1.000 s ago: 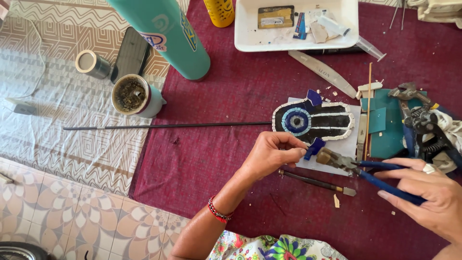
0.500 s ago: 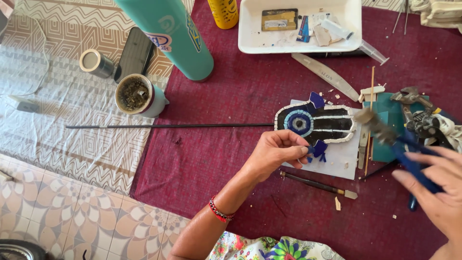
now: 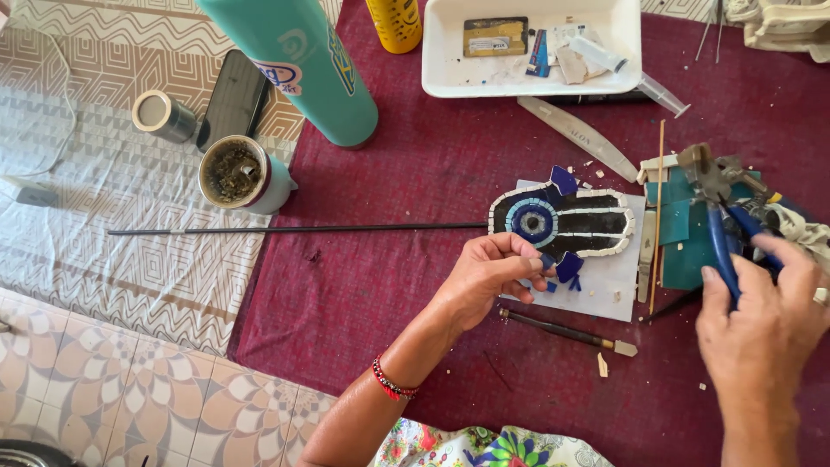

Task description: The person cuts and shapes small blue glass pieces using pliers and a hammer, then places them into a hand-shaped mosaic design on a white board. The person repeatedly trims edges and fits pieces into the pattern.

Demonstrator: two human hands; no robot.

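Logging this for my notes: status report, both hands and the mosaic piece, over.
Left hand pinching a small blue tile at the mosaic. Right hand gripping blue-handled nippers. Nothing blocking the mosaic.

The left forearm comes up from the bottom edge, angled to the right, with a red bead band at the wrist. The left hand [image 3: 491, 275] lies low over the work, knuckles up, fingers curled inward and fingertips [image 3: 538, 263] pinched close together. The right hand [image 3: 765, 316] enters from the lower right, back turned up, fingers wrapped tight in a grip and the thumb lying along the left side. A ring shows at its right edge.
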